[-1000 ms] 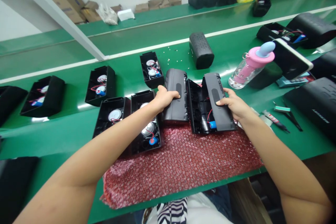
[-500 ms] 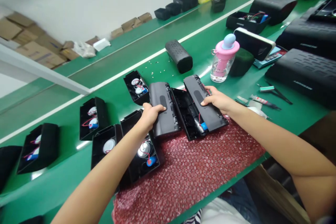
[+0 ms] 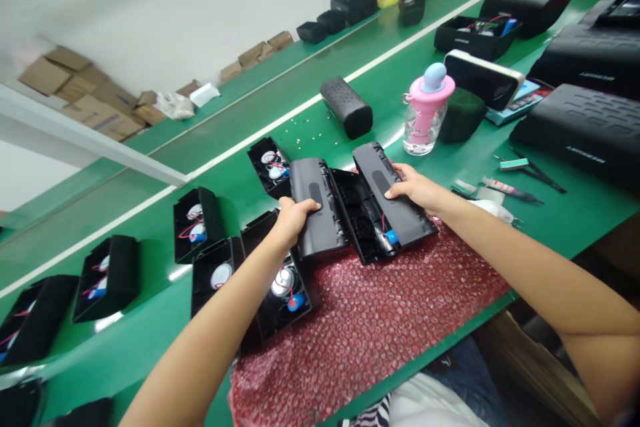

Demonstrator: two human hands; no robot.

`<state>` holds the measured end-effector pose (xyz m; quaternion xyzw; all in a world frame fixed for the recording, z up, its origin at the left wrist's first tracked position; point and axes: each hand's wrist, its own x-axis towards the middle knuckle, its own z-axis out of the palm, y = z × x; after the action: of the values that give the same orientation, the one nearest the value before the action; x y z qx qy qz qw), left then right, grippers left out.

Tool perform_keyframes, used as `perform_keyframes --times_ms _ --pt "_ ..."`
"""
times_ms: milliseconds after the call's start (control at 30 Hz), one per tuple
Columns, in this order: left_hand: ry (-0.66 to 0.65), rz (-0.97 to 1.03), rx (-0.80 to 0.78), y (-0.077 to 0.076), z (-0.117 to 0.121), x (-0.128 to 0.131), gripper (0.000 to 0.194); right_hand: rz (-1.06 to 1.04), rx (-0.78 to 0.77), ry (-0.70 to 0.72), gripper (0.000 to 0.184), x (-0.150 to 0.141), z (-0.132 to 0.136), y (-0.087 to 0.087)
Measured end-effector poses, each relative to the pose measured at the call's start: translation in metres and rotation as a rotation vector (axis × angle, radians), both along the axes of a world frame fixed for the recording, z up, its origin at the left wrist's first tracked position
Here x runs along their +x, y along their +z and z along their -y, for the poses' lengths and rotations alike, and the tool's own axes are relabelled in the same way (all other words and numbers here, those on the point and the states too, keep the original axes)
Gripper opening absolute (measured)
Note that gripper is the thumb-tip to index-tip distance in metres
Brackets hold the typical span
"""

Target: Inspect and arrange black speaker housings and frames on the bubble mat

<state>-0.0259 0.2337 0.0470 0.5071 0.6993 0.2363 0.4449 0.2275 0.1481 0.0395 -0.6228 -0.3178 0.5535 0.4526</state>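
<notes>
The left hand (image 3: 293, 221) has fingers gripping a dark panel (image 3: 327, 233) at an open casing's (image 3: 353, 200) nine o'clock, the right hand (image 3: 415, 190) gripping a second panel (image 3: 406, 215) at two, bubble wrap (image 3: 370, 333) toward six (presumably against scratches).

Grey panels (image 3: 323, 230); red bubble wrap (image 3: 385, 313) (all round dots); green table (image 3: 463, 159).

Bare hands (image 3: 293, 221) and forearms (image 3: 235, 287), white garment (image 3: 425, 403), black-and-white striped cloth (image 3: 376, 411), dark blue clothing (image 3: 465, 373).
</notes>
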Motion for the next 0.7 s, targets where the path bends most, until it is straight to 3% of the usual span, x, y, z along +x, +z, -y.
perform_keyframes --times_ms 67,133,200,267,367,467,567,700 --pt "-0.002 0.003 -0.005 -0.001 -0.001 0.000 0.054 0.215 0.062 0.079 0.078 0.000 0.007 0.004" --pt "-0.005 0.003 -0.005 -0.002 -0.002 0.000 0.055 0.577 0.112 0.121 0.075 -0.009 0.021 0.015" --pt "-0.008 -0.002 0.000 -0.002 -0.002 0.000 0.055 0.945 0.126 0.104 0.077 -0.032 0.041 0.028" --pt "-0.009 -0.012 0.007 -0.001 -0.001 0.000 0.055 1.159 0.140 0.081 0.079 -0.066 0.061 0.038" --pt "-0.009 -0.028 0.018 0.001 0.001 0.001 0.054 1.270 0.226 0.221 0.071 -0.118 0.081 0.033" --pt "-0.007 -0.038 0.027 0.002 0.001 0.002 0.053 1.315 0.271 0.311 0.055 -0.147 0.084 0.015" --pt "-0.007 -0.037 0.027 0.001 0.000 0.001 0.053 1.377 0.245 0.258 0.044 -0.145 0.080 0.004" --pt "-0.005 -0.025 0.016 -0.002 -0.002 -0.001 0.054 1.421 0.198 0.163 0.037 -0.123 0.082 0.007"
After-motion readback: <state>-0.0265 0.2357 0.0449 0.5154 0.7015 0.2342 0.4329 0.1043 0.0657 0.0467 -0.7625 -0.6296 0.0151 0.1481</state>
